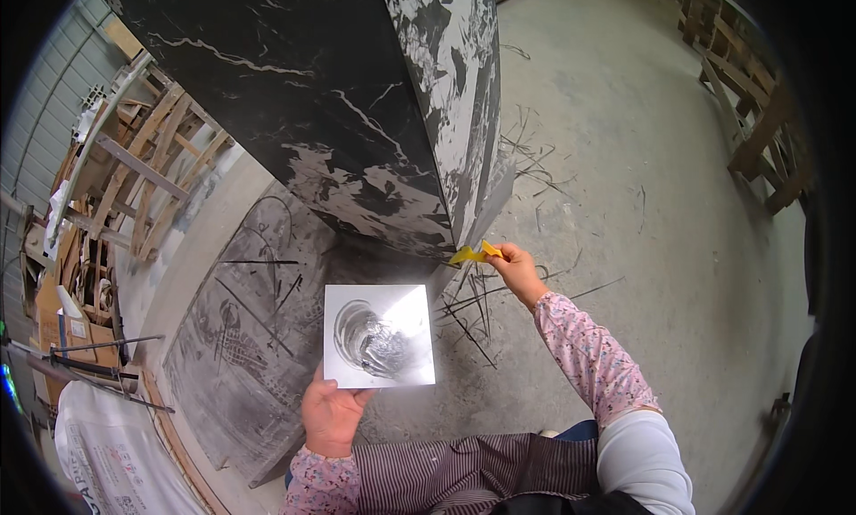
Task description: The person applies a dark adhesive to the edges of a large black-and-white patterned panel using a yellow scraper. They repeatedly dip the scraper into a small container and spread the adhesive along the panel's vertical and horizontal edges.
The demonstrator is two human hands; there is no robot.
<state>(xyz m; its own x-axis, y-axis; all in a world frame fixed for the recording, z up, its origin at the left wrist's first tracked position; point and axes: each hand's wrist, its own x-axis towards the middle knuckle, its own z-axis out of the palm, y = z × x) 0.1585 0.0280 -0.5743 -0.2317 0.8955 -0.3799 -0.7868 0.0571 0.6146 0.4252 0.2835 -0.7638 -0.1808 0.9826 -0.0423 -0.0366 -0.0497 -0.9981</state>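
My left hand (332, 419) grips the lower edge of a white square board (415, 362), held flat with its thumb on top. A swirl of dark grey paste (374, 341) is smeared over the middle of the board. In my right hand (519, 274), pinched between thumb and fingers, is a thin yellow scraper (473, 254). Its blade looks bent and lies against the lower corner of a large black stone block with white veins (303, 87). The block's narrower side (455, 96) carries heavier white patches.
Under the block is a grey, dusty base (259, 337) with dark strips scattered on it. More dark strips (473, 323) lie on the concrete floor at the right. Wooden frames (147, 172) stand at the left, and pallets (758, 114) at the far right. A white sack (116, 444) sits lower left.
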